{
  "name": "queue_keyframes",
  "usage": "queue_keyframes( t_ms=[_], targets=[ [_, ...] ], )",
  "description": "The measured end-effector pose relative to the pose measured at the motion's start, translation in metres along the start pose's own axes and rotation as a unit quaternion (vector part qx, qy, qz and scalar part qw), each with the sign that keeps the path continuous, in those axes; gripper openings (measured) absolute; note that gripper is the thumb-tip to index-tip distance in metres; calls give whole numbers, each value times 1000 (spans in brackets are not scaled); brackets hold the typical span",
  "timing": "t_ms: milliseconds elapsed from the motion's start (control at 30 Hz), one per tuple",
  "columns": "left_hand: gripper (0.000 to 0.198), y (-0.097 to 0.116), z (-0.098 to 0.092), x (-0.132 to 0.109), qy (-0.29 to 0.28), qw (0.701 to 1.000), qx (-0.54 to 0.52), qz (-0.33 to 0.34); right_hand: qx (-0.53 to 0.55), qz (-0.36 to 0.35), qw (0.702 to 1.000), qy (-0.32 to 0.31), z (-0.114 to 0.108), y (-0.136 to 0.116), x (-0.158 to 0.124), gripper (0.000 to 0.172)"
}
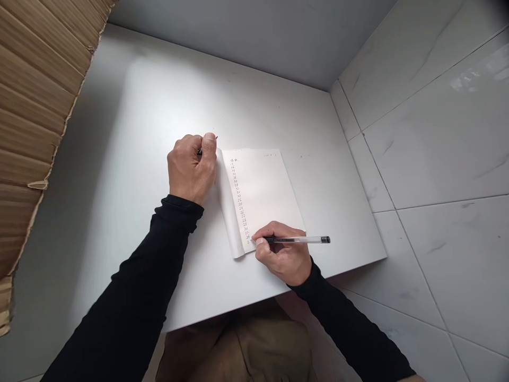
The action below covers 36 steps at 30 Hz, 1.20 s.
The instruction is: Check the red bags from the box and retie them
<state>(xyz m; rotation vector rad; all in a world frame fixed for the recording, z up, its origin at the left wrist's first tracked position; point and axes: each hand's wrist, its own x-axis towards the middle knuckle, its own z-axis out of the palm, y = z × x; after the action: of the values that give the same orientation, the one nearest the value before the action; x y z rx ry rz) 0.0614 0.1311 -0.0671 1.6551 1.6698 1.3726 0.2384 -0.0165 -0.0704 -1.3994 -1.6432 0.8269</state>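
Observation:
A white notepad (264, 191) lies on a white table (159, 106), its earlier pages folded back along the left side. A column of handwritten numbers runs down the left of the open page. My right hand (283, 253) is closed on a clear pen (298, 240) with a black cap end, its tip at the bottom of the number column. My left hand (191, 168) rests as a fist at the pad's upper left corner, closed on a small dark thing I cannot make out.
A stack of brown corrugated cardboard (35, 106) rises along the left side. A white tiled floor (437, 159) lies to the right, past the table's edge. A grey wall stands behind the table. My knees in brown trousers (246, 345) show under the near edge.

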Motion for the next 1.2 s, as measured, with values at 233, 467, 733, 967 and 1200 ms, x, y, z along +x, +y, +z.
queue_keyframes(
  t_ms=[233, 467, 733, 967, 1200],
  targets=[
    [46, 2, -1, -1, -4, 1000, -24, -7, 1, -10, 1000, -3, 0, -2, 2, 12],
    [47, 1, 0, 0, -1, 1000, 8, 10, 6, -11, 1000, -5, 0, -1, 2, 14],
    [46, 2, -1, 0, -5, 1000, 4, 7, 5, -29, 1000, -2, -1, -3, 3, 14],
    [45, 3, -1, 1, -8, 1000, -8, -11, 7, -25, 1000, 1, 1, -3, 3, 14],
    [46, 3, -1, 0, -3, 1000, -10, -7, 62, -19, 995, 70, -2, -1, 1, 18]
  ],
)
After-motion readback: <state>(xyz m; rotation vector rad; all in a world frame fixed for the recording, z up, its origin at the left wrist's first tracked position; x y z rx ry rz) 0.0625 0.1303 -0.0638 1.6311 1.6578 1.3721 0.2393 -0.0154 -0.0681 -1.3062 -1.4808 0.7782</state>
